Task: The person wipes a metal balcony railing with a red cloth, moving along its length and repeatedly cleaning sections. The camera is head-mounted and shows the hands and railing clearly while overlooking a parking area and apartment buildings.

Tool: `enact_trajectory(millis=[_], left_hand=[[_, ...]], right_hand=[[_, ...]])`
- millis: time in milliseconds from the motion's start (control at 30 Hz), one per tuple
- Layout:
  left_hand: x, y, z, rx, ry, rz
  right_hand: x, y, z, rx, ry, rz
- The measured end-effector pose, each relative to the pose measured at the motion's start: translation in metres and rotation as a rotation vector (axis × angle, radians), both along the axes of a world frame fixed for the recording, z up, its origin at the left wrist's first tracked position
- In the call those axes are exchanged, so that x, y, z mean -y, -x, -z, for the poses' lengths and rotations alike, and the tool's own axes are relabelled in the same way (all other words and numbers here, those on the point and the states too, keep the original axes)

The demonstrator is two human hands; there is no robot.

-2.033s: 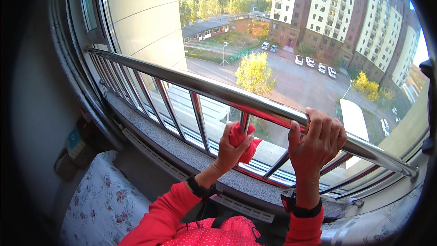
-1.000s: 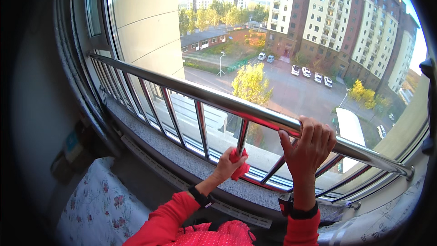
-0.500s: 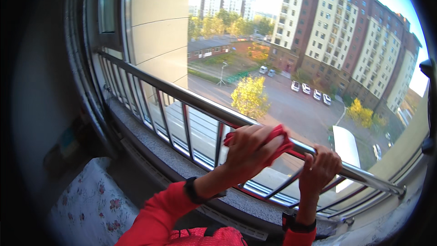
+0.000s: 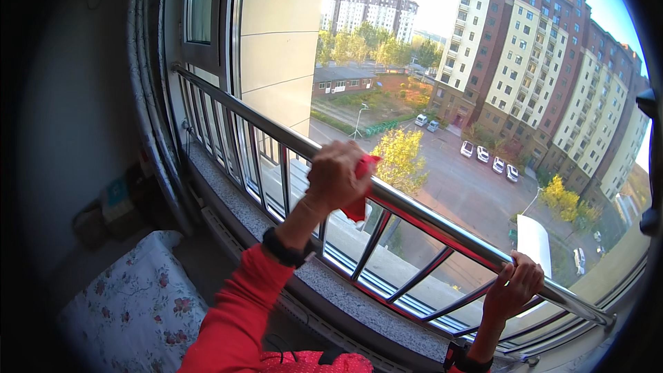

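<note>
A shiny metal railing (image 4: 442, 223) slants across the window, from the upper left down to the lower right. My left hand (image 4: 337, 178) is closed round a red cloth (image 4: 359, 197) and presses it onto the top bar near the middle. Part of the cloth hangs down below the bar on the right side of that hand. Farther right, my right hand (image 4: 514, 287) grips the same bar, its fingers wrapped over the top near the railing's lower right end.
A speckled stone sill (image 4: 331, 298) runs below the railing bars. At lower left lies a flowered white cloth (image 4: 131, 304), with a gathered curtain (image 4: 148, 97) above it. Beyond the window are a parking area, trees and a tall apartment building (image 4: 539, 62).
My left hand has slid up and left along the bar with the red cloth, away from my right hand. My right hand still grips the bar. The whole view has shifted slightly.
</note>
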State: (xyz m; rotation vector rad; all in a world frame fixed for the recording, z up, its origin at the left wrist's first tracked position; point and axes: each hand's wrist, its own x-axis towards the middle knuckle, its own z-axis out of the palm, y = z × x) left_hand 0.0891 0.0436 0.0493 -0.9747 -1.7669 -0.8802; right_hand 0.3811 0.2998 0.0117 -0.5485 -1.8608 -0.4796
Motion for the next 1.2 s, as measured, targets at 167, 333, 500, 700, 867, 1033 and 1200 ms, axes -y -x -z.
enact_trajectory(millis=[167,333,500,700,867,1033,1200], left_hand=[[0.015,0.012,-0.008,0.039,0.074,-0.130],[-0.042,-0.059,-0.003,-0.074,0.084,0.101],[-0.074,-0.091,-0.002,-0.199,0.054,0.233],[-0.031,-0.036,0.006,-0.121,0.052,0.121],[0.027,0.024,0.001,-0.073,0.011,-0.035],[0.029,0.029,0.003,-0.015,-0.013,-0.134],[-0.015,-0.021,0.005,-0.150,0.004,-0.006]], right_hand=[[0.012,0.011,-0.008,0.001,0.075,-0.024],[0.025,0.033,-0.013,0.028,0.063,-0.052],[0.023,0.031,-0.016,0.065,0.050,-0.056],[0.017,0.031,-0.013,0.038,0.001,-0.073],[0.019,0.032,-0.014,0.000,-0.039,-0.074],[0.021,0.038,-0.012,-0.057,-0.016,-0.064],[0.022,0.041,-0.012,-0.067,-0.034,-0.026]])
